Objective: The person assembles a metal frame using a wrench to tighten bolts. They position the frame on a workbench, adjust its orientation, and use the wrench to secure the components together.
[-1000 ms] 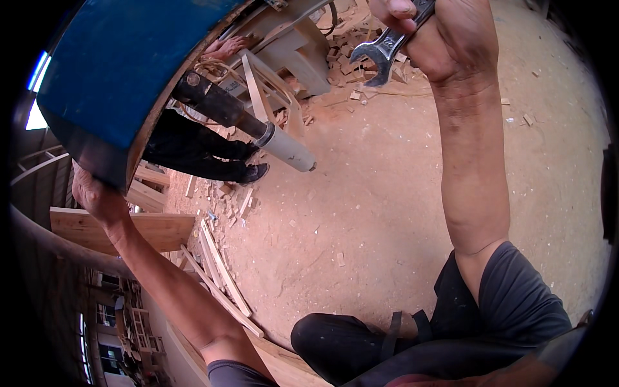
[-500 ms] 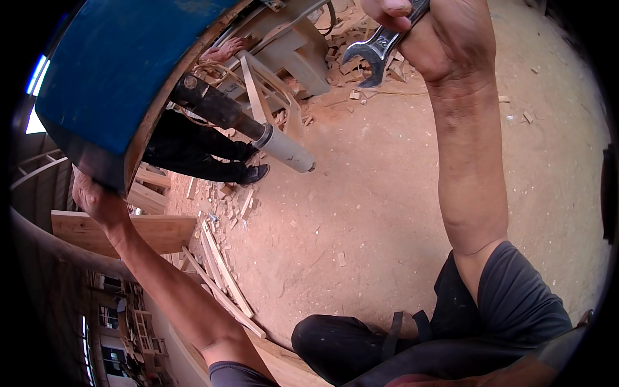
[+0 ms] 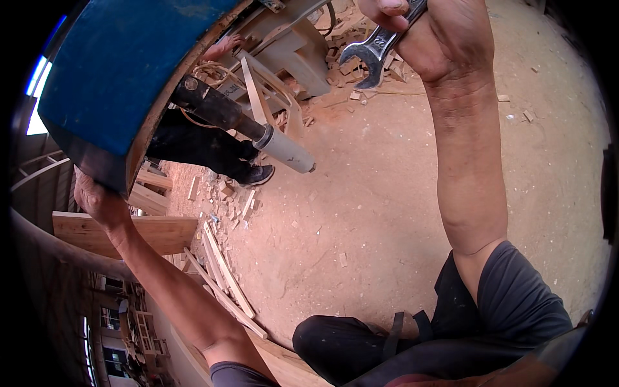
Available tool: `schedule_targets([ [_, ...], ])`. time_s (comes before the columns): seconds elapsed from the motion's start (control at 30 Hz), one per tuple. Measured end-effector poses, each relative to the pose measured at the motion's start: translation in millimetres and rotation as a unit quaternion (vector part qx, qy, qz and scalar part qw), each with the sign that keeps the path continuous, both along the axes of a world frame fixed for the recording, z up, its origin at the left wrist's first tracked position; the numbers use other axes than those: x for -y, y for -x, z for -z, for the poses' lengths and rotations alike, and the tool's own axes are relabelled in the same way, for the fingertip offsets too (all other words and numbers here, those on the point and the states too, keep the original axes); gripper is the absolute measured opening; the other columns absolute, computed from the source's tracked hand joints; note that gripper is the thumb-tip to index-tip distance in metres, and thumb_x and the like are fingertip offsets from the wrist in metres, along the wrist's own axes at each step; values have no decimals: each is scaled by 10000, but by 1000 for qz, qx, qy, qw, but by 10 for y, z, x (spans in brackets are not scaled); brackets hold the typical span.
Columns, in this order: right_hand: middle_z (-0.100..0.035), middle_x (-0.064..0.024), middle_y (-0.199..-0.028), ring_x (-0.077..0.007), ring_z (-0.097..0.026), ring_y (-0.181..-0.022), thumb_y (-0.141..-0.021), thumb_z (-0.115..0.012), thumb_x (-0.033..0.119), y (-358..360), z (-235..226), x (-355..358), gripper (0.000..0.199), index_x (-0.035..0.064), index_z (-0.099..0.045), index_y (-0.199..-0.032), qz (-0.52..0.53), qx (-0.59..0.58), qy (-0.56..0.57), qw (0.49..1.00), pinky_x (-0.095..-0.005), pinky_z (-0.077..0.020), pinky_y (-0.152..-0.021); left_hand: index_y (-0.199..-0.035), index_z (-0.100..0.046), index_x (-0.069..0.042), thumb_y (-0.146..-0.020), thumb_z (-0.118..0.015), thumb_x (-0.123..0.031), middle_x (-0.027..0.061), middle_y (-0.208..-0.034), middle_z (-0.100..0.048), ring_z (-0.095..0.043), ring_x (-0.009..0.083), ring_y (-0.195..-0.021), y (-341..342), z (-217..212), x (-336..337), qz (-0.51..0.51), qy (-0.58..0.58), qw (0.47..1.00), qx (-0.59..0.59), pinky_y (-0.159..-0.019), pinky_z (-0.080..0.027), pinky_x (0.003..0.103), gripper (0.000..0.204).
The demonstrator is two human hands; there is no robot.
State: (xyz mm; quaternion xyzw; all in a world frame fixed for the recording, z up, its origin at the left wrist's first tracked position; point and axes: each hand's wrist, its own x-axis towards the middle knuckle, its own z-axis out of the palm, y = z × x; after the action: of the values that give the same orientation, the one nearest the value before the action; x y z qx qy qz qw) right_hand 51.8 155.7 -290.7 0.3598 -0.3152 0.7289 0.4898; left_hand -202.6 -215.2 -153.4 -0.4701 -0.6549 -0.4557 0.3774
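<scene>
At the upper right, my right hand (image 3: 445, 39) is closed round a steel open-end wrench (image 3: 371, 55), whose forked jaw points down and left. The far end of the wrench is cut off by the top of the view. My left hand (image 3: 100, 198) is against the lower corner of a large blue machine housing (image 3: 138, 71); its fingers are hidden behind the housing. A dark shaft with a pale grey cylindrical end (image 3: 287, 149) sticks out from beneath the blue housing, between my two hands.
Behind the shaft stands a co-worker in dark trousers (image 3: 206, 148), one hand (image 3: 222, 48) near a grey machine (image 3: 290, 45). Wood offcuts (image 3: 400, 68) lie heaped beyond. Long wooden strips (image 3: 229, 271) and a wide board (image 3: 129, 233) are at the left. Sawdust covers the floor (image 3: 361, 213).
The co-worker's legs have shifted slightly to the right, and their hand has moved a little. My hands and the wrench have hardly moved.
</scene>
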Motion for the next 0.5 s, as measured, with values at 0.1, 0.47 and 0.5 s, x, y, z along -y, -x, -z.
schedule_targets([
  [0.1,-724,-197,-882,-177,-679,-542,-1092,-365,153,-7,-3,3,254,-24,-548,-1086,9,7,0,1000,-229,-480,-384,-1274,-620,84,-1079,-376,-295,139,-1186,-678,-629,218,-1071,6,-5,-1,10,-3,1000,0,-949,-498,336,491],
  [0.47,-734,-170,-869,-163,-672,-534,-1089,-375,155,-6,-10,57,262,-19,-570,-1082,-1,19,20,1000,-232,-470,-385,-1141,-678,60,-1071,-358,-241,115,-1079,-708,-651,211,-981,-45,0,-19,-29,43,996,-75,-897,-515,336,445],
  [0.5,-734,-169,-868,-162,-671,-534,-1089,-376,157,-13,-10,55,263,-18,-572,-1083,0,20,18,1000,-232,-471,-386,-1137,-679,60,-1070,-358,-240,113,-1077,-708,-651,209,-977,-59,15,-44,-13,29,998,-51,-895,-516,336,445],
])
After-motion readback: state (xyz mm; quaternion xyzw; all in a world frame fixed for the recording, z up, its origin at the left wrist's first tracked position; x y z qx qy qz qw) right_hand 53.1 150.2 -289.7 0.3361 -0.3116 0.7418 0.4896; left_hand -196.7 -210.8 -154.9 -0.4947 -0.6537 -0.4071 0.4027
